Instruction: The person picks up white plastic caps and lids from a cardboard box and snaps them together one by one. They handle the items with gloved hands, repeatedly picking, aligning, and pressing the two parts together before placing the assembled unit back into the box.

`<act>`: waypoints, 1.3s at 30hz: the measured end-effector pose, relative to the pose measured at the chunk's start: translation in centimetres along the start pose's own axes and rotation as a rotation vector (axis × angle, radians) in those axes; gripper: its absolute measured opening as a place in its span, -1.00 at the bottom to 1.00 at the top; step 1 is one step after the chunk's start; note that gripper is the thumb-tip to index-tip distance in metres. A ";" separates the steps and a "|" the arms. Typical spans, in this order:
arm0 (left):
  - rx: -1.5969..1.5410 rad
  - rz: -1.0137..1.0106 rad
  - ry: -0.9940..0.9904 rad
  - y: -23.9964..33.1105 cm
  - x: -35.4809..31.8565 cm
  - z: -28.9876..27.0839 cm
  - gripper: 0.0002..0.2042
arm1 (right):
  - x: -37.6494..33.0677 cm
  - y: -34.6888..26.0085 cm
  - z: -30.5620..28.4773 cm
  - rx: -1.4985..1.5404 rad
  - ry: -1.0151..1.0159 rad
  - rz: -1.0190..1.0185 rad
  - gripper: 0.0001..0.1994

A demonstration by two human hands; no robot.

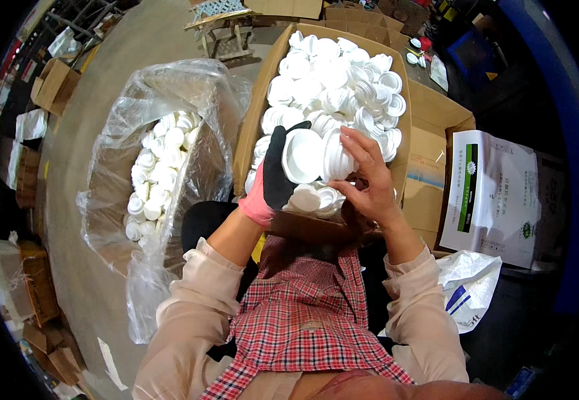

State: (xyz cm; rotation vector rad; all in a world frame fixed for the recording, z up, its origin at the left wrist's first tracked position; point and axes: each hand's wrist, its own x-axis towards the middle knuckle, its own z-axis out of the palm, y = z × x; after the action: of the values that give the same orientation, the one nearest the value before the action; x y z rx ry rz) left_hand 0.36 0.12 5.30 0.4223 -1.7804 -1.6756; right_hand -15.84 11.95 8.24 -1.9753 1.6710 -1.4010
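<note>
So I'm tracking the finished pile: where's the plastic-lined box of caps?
In the head view, the plastic-lined box sits at the person's left, beside the open cardboard box of white caps.

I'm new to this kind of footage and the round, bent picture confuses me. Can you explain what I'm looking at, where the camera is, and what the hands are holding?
The camera sits on a person's head and looks down, so its wide lens bends the edges. The forearms come in from below. The left hand, in a black and pink glove, holds a white round cap. The bare right hand grips a short stack of white caps beside it. Both are above a cardboard box full of similar caps. To the person's left is a clear plastic bag with more white caps inside. The person wears a red checked apron.
</note>
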 end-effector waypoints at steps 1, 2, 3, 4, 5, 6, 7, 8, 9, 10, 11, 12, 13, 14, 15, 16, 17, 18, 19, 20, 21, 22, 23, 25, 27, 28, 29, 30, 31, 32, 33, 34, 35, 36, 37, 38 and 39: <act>-0.012 -0.007 -0.004 -0.2 -0.1 0.0 -0.51 | 0.1 -0.2 0.0 0.020 -0.008 0.001 -0.33; -0.024 -0.013 -0.008 -0.4 -0.3 0.0 -0.54 | 0.2 -0.3 0.2 0.040 -0.016 0.001 -0.34; -0.032 0.041 0.011 -1.2 -0.5 0.4 -0.54 | 0.2 -0.3 0.5 0.021 -0.045 -0.024 -0.33; -0.135 0.020 -0.041 -0.5 -0.3 0.5 -0.52 | 0.1 -0.3 0.7 0.013 -0.059 -0.028 -0.34; -0.072 0.020 -0.051 -0.6 -0.3 0.3 -0.53 | 0.1 -0.2 1.0 0.004 -0.074 -0.031 -0.34; -0.010 0.020 -0.062 -0.8 -0.3 0.2 -0.53 | 0.2 -0.2 1.1 -0.004 -0.089 -0.035 -0.34; 0.082 0.051 -0.061 -0.6 -0.2 0.2 -0.53 | 0.3 -0.3 1.1 -0.026 -0.077 -0.048 -0.35; 0.174 0.083 -0.060 -0.2 -0.2 0.2 -0.54 | 0.3 -0.2 1.2 -0.030 -0.078 -0.048 -0.36; 0.265 0.114 -0.059 0.0 -0.2 0.1 -0.54 | 0.2 -0.2 1.2 -0.033 -0.079 -0.047 -0.36; 0.229 0.105 -0.057 -0.1 -0.3 0.1 -0.54 | 0.2 -0.1 1.3 -0.036 -0.080 -0.050 -0.36; 0.193 0.096 -0.055 -0.2 -0.3 0.2 -0.53 | 0.3 -0.2 1.4 -0.045 -0.075 -0.049 -0.36; 0.156 0.088 -0.052 -0.2 -0.4 0.2 -0.53 | 0.4 -0.4 1.4 -0.054 -0.071 -0.049 -0.36; 0.364 0.173 -0.076 0.1 -0.2 -0.1 -0.50 | 0.4 -0.5 1.4 -0.065 -0.065 -0.047 -0.35; 0.336 0.165 -0.077 -0.1 -0.3 -0.1 -0.49 | 0.4 -0.6 1.4 -0.064 -0.068 -0.041 -0.35; 0.307 0.157 -0.078 -0.5 -0.4 -0.1 -0.48 | 0.4 -0.6 1.5 -0.063 -0.072 -0.036 -0.34; 0.280 0.149 -0.079 -0.6 -0.4 -0.1 -0.47 | 0.4 -0.6 1.5 -0.061 -0.075 -0.031 -0.34; 0.298 0.149 -0.075 -0.6 -0.5 -0.1 -0.46 | 0.4 -0.6 1.5 -0.068 -0.078 -0.032 -0.34; 0.316 0.148 -0.072 -0.3 -0.5 -0.2 -0.46 | 0.4 -0.7 1.6 -0.076 -0.080 -0.033 -0.33; 0.333 0.149 -0.069 -0.1 -0.4 -0.2 -0.45 | 0.4 -0.8 1.6 -0.084 -0.082 -0.034 -0.33; 0.269 0.129 -0.075 -0.1 -0.5 -0.1 -0.45 | 0.4 -0.8 1.6 -0.093 -0.084 -0.039 -0.34; 0.206 0.110 -0.081 -0.1 -0.6 -0.1 -0.45 | 0.4 -0.8 1.7 -0.101 -0.086 -0.044 -0.34; 0.103 0.053 -0.086 0.0 -0.6 0.0 -0.44 | 0.4 -0.8 1.7 -0.110 -0.087 -0.049 -0.35; 0.000 -0.005 -0.086 0.1 -0.6 0.0 -0.44 | 0.3 -0.5 1.8 -0.143 -0.093 -0.065 -0.33; -0.283 -0.196 -0.085 0.8 -0.4 0.1 -0.40 | 0.0 0.2 1.9 -0.211 -0.103 -0.097 -0.29; -0.408 -0.285 -0.099 0.7 -0.1 0.3 -0.36 | 0.0 -0.1 1.8 -0.050 -0.047 0.011 -0.22; -0.393 -0.276 -0.119 0.6 0.0 0.4 -0.34 | 0.0 -0.3 1.8 0.026 -0.014 0.065 -0.19; -0.354 -0.287 -0.142 1.2 0.1 0.7 -0.32 | -0.4 0.8 2.5 0.480 0.075 0.258 -0.13; -0.314 -0.298 -0.166 2.0 0.0 1.1 -0.29 | -0.3 1.7 2.9 0.671 0.200 0.300 -0.28; -0.301 -0.262 -0.137 2.2 -0.2 1.7 -0.33 | -0.4 2.1 2.7 0.659 0.190 0.514 -0.35; -0.213 -0.215 -0.111 1.6 -0.2 2.2 -0.35 | -0.5 2.3 2.5 0.643 0.183 0.729 -0.39; -0.125 -0.168 -0.085 0.5 -0.2 2.7 -0.36 | -0.5 2.2 2.8 0.471 0.198 0.695 -0.37; -0.031 -0.120 -0.056 -0.4 -0.3 3.0 -0.37 | -0.4 2.1 3.3 0.306 0.212 0.656 -0.31; 0.028 -0.166 -0.052 -0.7 -0.4 3.3 -0.41 | -0.5 3.2 3.8 0.315 0.309 0.647 -0.30; 0.079 -0.227 -0.053 -1.0 -0.5 3.6 -0.42 | -0.7 4.0 3.9 0.173 0.349 0.582 -0.32; 0.130 -0.293 -0.046 -1.3 -0.7 3.7 -0.42 | -0.8 4.0 3.9 0.170 0.337 0.608 -0.32; 0.186 -0.358 -0.033 -1.8 -1.2 3.8 -0.42 | -0.7 3.8 4.0 0.171 0.321 0.630 -0.33; 0.453 -0.237 0.080 -4.9 -2.3 4.0 -0.45 | -0.6 3.8 3.9 0.160 0.302 0.631 -0.32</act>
State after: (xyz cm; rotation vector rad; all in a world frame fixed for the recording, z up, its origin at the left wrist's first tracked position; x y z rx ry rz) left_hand -1.46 3.96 0.11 0.9160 -2.1124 -1.3684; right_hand -15.38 9.54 3.31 -1.0387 1.9837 -1.5473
